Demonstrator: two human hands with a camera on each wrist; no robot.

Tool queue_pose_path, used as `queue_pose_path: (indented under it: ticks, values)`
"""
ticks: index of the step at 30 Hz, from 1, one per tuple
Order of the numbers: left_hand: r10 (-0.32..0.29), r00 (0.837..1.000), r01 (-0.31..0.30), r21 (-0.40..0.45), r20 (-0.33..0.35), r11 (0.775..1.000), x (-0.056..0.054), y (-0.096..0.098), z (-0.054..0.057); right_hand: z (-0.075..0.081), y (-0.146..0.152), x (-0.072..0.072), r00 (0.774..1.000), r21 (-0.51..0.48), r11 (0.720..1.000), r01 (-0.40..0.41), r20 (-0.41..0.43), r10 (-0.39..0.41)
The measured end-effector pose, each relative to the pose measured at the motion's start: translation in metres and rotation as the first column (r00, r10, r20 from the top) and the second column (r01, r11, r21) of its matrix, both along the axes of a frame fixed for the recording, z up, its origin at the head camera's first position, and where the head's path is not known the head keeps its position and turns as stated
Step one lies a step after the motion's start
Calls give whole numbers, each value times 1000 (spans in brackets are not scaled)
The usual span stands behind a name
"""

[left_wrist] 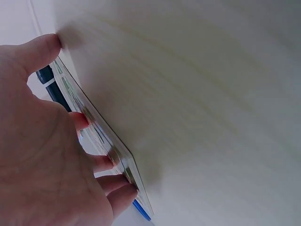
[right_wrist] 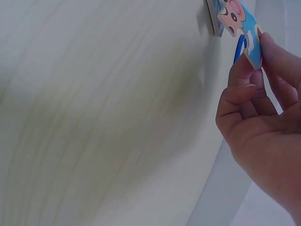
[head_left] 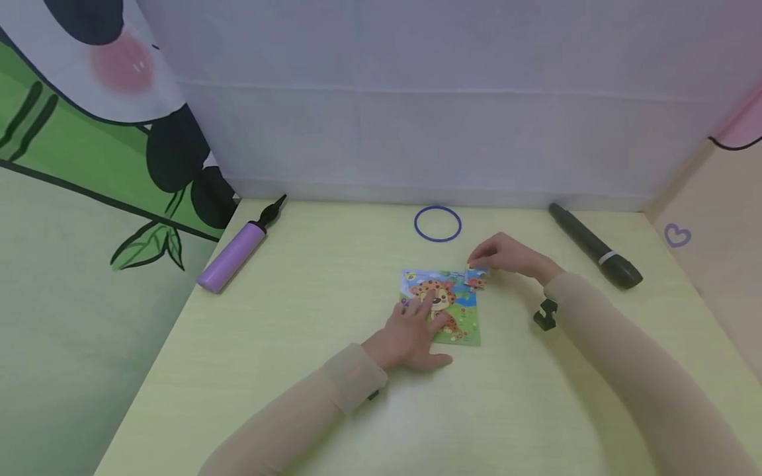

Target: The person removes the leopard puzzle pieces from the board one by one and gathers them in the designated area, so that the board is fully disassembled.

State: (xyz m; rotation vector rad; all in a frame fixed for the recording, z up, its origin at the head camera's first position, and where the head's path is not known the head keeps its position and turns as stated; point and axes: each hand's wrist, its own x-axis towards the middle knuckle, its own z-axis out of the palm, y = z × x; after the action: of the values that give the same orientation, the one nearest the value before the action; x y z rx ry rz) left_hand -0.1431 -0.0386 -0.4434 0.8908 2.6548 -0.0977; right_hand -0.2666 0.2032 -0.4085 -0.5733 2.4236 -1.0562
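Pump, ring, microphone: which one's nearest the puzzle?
The blue ring, lying just beyond the puzzle; the purple pump lies well off to the puzzle's left, the dark microphone well off to its right.

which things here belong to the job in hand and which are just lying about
In use:
- animal puzzle, with the left hand's fingers on it
- puzzle piece, pinched by the right hand

Apparently just lying about:
- purple pump
- blue ring
- microphone

Pale table (head_left: 309,291), puzzle (head_left: 462,313), pump (head_left: 235,255), ring (head_left: 438,240), microphone (head_left: 589,243)
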Motion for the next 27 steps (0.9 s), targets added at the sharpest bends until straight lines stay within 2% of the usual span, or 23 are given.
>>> queue_pose_path:
  ticks: [4,11,15,27]
  values:
    - [-4,1000,4,-4,-5,1000,0,0,-1,2,6,3,1000,11,1000,0,9,0]
    - [-3,1000,3,0,2,1000,-1,0,-2,-21,26,-10,1000,21,1000,1,17,-1]
    - [-2,1000,2,-9,-9,1000,0,0,-3,-26,29,-14,1000,41,999,-5,23,4]
    - [-16,999,16,-23,-28,1000,0,1,-4,-37,26,-16,999,103,995,-18,-43,23]
